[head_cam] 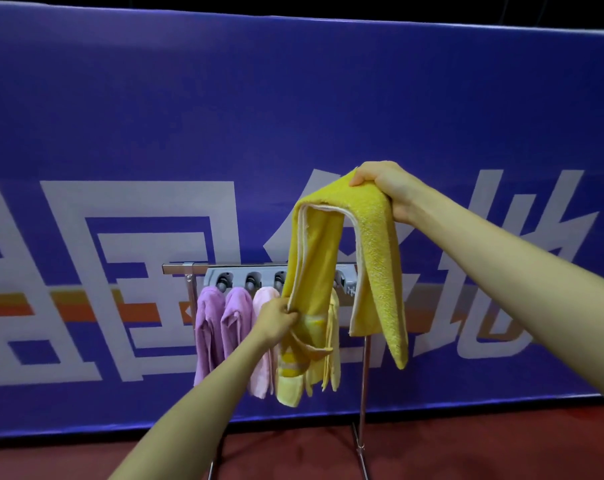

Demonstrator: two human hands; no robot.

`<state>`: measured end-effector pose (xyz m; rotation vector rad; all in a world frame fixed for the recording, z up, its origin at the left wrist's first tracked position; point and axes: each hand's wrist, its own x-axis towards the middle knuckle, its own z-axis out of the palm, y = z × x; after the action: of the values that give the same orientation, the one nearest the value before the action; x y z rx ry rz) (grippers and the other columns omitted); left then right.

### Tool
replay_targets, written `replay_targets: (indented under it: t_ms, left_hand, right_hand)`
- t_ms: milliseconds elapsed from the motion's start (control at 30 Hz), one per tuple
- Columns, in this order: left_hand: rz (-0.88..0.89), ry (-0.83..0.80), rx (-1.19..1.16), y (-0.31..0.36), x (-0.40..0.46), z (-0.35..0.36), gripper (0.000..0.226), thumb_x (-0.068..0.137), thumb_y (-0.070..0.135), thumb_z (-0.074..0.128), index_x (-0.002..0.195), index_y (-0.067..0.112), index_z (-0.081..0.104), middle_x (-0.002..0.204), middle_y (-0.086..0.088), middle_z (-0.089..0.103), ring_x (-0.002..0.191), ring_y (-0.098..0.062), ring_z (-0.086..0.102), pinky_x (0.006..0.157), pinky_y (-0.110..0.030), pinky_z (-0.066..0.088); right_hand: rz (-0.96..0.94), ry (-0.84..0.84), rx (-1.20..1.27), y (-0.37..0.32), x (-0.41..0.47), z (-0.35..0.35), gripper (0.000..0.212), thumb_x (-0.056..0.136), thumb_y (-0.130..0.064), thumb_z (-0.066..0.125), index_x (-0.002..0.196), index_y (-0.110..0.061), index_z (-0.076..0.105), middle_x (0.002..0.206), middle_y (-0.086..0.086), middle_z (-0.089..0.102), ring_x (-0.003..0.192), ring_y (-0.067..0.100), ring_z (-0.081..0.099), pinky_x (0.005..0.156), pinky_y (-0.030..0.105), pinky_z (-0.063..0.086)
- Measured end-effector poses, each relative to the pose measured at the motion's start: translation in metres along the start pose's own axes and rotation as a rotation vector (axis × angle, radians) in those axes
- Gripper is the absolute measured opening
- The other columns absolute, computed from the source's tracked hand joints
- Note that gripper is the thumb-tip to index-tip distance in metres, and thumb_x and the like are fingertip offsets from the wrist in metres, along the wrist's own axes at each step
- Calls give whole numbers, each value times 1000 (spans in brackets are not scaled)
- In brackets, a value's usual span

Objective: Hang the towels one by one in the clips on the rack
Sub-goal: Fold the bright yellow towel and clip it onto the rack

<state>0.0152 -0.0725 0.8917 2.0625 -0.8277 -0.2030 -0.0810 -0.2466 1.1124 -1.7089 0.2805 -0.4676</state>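
Right hand (387,188) raised above the rack (186,271), fingers curled over the top fold of a yellow towel (373,244); grip closed on the cloth. The towel drapes over that hand in an inverted U, long axis running vertical, both ends pointing down: the right tail hangs free in front of the rack's right post, the left tail falls across the grey clip bar (259,273). Left hand (278,318) lower, pinching the left tail's edge between thumb and fingers, just in front of the hung towels. Already in the clips, left to right: two purple towels (208,327), one pink towel (264,368), one pale yellow towel (333,341) partly hidden behind the held one; all hang straight down. Behind the rack, a blue banner (293,116) with white characters; red floor (466,445) below.
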Motion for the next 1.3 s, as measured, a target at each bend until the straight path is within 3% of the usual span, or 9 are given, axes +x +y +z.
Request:
replay_targets:
  t_ms: [67, 167, 300, 467, 600, 800, 1000, 1167, 1300]
  left_hand:
    - [7, 109, -165, -7, -2, -4, 28, 84, -3, 45, 68, 18, 50, 71, 1, 49, 65, -14, 48, 56, -13, 39]
    - [19, 218, -325, -13, -1, -10, 19, 86, 10, 42, 99, 15, 56, 94, -6, 59, 86, -19, 58, 75, -31, 50]
    - [134, 226, -211, -13, -4, -23, 17, 89, 5, 41, 98, 13, 54, 92, -1, 54, 83, -9, 52, 75, -25, 44]
    - [86, -196, 240, -36, -12, -29, 10, 72, 11, 53, 65, 13, 48, 66, -2, 50, 63, -17, 45, 64, -41, 42]
    - [-127, 4, -56, -52, -18, -25, 27, 65, 19, 50, 78, -1, 63, 73, -8, 63, 69, -17, 56, 66, -36, 50]
    - [-150, 6, -367, -62, -26, -39, 22, 92, 12, 49, 111, 20, 55, 109, -5, 63, 91, -10, 58, 79, -25, 48]
    - [-348, -36, -337, -77, -35, -41, 55, 78, -5, 62, 116, 14, 28, 94, -14, 51, 56, -22, 63, 46, -28, 53]
    - [-680, 246, -792, -100, -30, -38, 29, 85, 11, 55, 114, 5, 53, 65, -10, 56, 58, -20, 56, 60, -37, 52]
    - [-669, 355, -1333, -105, -28, -33, 43, 92, 17, 49, 134, 10, 43, 129, -20, 50, 95, -29, 52, 55, -44, 51]
  right_hand:
    - [-21, 33, 45, 2, 0, 1, 20, 69, -6, 63, 65, -18, 47, 67, 5, 45, 58, 16, 46, 53, 27, 40]
    - [-76, 111, -52, -1, 1, 3, 26, 66, -7, 63, 57, -19, 43, 64, 1, 40, 61, 15, 40, 55, 30, 34]
    - [-145, 201, 46, -3, 5, 7, 38, 71, 1, 60, 52, -19, 35, 59, -1, 32, 56, 12, 33, 53, 30, 27]
    - [-93, 253, 8, 4, 4, 21, 36, 70, 2, 61, 51, -17, 37, 61, 1, 33, 60, 15, 33, 55, 29, 27]
    - [-99, 222, 8, 11, 3, 30, 39, 69, 4, 60, 49, -17, 35, 58, 0, 31, 58, 15, 31, 53, 29, 25]
    - [-105, 274, 7, 2, 1, 32, 37, 73, 1, 61, 52, -16, 36, 62, 0, 34, 59, 14, 34, 53, 26, 28]
    - [-106, 288, -17, 7, 1, 41, 34, 73, 2, 61, 54, -15, 38, 64, 1, 35, 61, 14, 34, 54, 27, 28]
    - [-92, 270, 26, 7, -1, 46, 33, 72, 1, 61, 55, -15, 39, 64, 2, 37, 62, 17, 36, 58, 28, 30]
    - [-71, 267, 90, 3, 0, 48, 29, 69, 1, 62, 54, -15, 42, 64, 4, 40, 70, 22, 42, 66, 35, 37]
